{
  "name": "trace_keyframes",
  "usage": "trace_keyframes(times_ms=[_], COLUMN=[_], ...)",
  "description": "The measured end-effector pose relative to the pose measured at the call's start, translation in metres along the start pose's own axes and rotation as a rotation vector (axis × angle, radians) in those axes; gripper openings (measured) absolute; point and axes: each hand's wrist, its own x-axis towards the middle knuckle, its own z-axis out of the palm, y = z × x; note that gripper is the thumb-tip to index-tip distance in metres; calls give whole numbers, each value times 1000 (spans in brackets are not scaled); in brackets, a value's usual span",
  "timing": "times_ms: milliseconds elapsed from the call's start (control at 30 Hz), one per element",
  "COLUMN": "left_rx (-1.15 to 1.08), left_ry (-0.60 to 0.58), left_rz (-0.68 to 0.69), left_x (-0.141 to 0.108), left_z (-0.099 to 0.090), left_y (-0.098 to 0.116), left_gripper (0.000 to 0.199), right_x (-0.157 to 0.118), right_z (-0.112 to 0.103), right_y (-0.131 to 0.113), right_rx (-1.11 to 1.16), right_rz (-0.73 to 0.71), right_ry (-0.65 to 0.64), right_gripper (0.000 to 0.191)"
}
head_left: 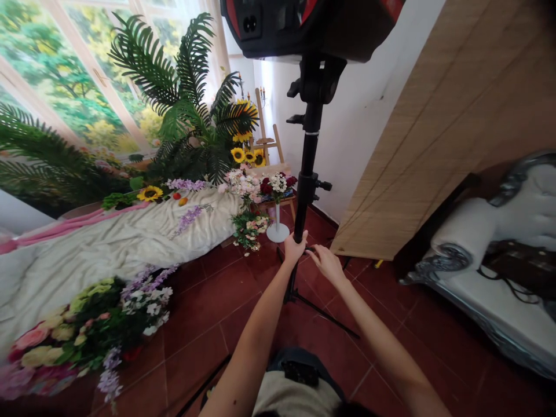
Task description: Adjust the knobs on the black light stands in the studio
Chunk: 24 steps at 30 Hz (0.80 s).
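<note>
In front of me a black light stand (pixel 306 156) rises from the tiled floor, leaning slightly in view. On top sits a black and red studio light (pixel 304 35), cut off by the upper edge. My left hand (pixel 295 248) is wrapped around the lower pole. Just to the right, my right hand (pixel 325 262) pinches a dark knob (pixel 309 249) on the stand's collar, its fingers partly covering it. The stand's upper collar carries another clamp knob (pixel 324 185). Below my hands, a thin leg (pixel 325 315) spreads toward the lower right.
A cloth-draped surface (pixel 200 231) with flowers runs along the left. Behind it stand a palm plant (pixel 191 110) and a wooden easel (pixel 260 124). A bamboo screen (pixel 391 133) and a white tufted sofa (pixel 490 231) with a brown bag (pixel 516 269) are on the right.
</note>
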Motion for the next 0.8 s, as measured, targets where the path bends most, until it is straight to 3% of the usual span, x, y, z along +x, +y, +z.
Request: trace_keyframes(times_ms=[167, 467, 633, 800], left_rx=[-2, -20, 32, 58], left_ry=[-5, -59, 6, 5], left_rz=[8, -51, 56, 37], left_x=[2, 0, -3, -10], left_z=[2, 2, 1, 1], left_y=[-7, -10, -6, 2], left_gripper=[42, 40, 37, 36], right_x=[11, 12, 11, 8], right_z=[8, 37, 37, 39], right_y=[14, 5, 5, 0], right_rx=[90, 679, 693, 694], right_rz=[-184, 181, 202, 247], right_ry=[25, 144, 170, 230], right_gripper=[40, 52, 50, 50])
